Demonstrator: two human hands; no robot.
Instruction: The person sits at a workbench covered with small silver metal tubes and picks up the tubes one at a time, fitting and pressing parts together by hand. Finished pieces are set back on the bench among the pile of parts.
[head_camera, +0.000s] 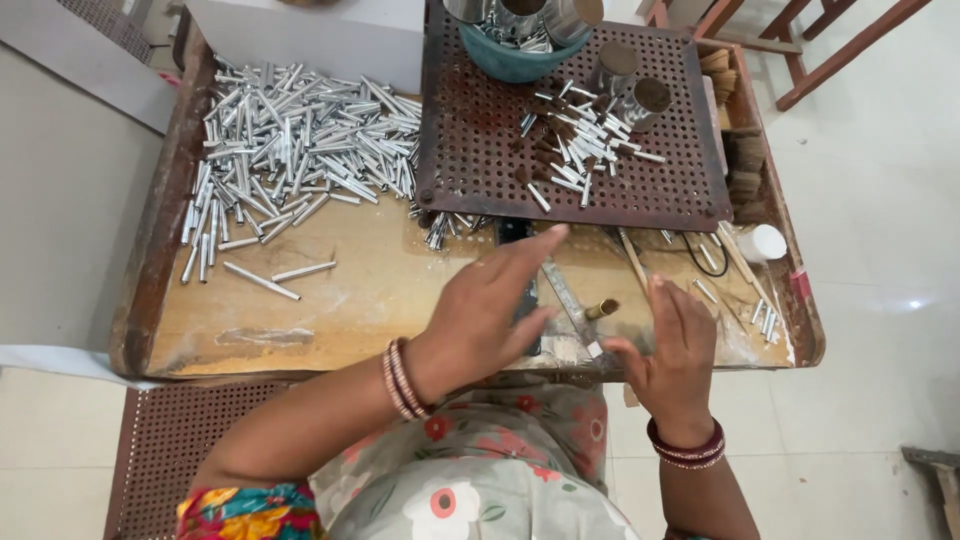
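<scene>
The left hand (490, 315) hovers flat and open over the middle of the worktop (330, 300), fingers spread and pointing away, holding nothing; it covers part of a dark block (516, 232) beneath it. The right hand (672, 360) is half open, fingers loosely straight, thumb tucked toward the palm, and grips nothing that can be seen. Between the two hands lies a steel ruler (566, 295) on a slant, and just beside its far end a short brass tube (602, 309), near the right fingertips but apart from them. A thin wooden stick (632, 258) lies just beyond. Farther out sits a rusty perforated plate (470, 150) carrying small silver and brown tubes (575, 150), two metal cups (632, 88) and a teal bowl (505, 62). To the left, a large heap of silver tubes (290, 140) spreads across the worktop.
</scene>
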